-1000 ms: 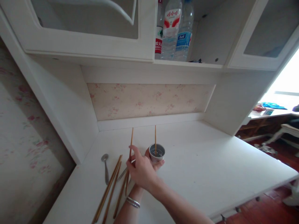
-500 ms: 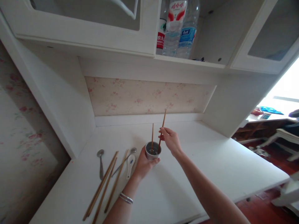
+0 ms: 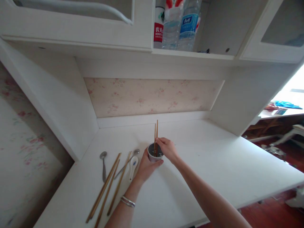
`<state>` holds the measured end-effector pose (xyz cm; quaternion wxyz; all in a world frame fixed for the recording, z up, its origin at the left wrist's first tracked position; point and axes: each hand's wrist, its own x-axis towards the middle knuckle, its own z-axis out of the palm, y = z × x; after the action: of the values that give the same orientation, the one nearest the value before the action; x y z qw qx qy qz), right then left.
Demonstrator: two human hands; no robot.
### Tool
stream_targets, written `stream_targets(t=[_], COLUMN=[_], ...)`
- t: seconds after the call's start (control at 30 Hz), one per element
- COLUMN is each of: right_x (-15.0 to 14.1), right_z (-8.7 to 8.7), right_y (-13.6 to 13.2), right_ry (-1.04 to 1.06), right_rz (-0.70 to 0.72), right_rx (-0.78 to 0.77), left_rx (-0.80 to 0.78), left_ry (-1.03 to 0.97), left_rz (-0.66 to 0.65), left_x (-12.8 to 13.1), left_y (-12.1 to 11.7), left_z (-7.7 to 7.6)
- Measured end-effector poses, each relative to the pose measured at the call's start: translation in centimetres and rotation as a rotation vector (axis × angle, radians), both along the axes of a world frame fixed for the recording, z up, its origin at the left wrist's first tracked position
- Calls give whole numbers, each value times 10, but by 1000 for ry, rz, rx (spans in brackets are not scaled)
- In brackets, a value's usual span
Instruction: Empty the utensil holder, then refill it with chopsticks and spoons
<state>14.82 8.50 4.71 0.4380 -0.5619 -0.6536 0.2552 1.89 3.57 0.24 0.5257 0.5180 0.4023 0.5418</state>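
We had just brought 1 chopstick [image 3: 157,129], pinched in our right hand [image 3: 167,148], from the right side of the cup [image 3: 154,158] to beside the other chopstick [image 3: 155,134], so 2 stood together inside, our left hand [image 3: 146,167] gripping the cup right of the porcelain spoon [image 3: 133,164].

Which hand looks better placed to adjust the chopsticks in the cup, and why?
Probably the right hand: its fingers pinch a chopstick standing in the cup, while the left hand grips the cup.
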Motion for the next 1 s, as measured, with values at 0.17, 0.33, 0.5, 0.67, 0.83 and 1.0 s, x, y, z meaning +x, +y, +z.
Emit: stream_targets(t=[0.17,0.33,0.5,0.67,0.83,1.0], right_x=[1,1,2,9,10,3], right_z=[-1,-1,-3,-12,-36,-56], right_y=[-5,-8,-6,-16,-36,-43], right_ry=[-20,3,61,256,597,565], right_rz=[31,48,49,140,410,382], right_rx=[10,14,-22,-115,-182,-97], left_rx=[-3,7,1,10,54,90], left_ry=[-27,-17,-18,-4,26,59], left_rz=[-8,-7,10,5,-10,-6], left_x=[0,0,0,1,2,4], left_y=[1,1,2,-1,-4,-4], left_z=[-2,-6,-5,0,3,3])
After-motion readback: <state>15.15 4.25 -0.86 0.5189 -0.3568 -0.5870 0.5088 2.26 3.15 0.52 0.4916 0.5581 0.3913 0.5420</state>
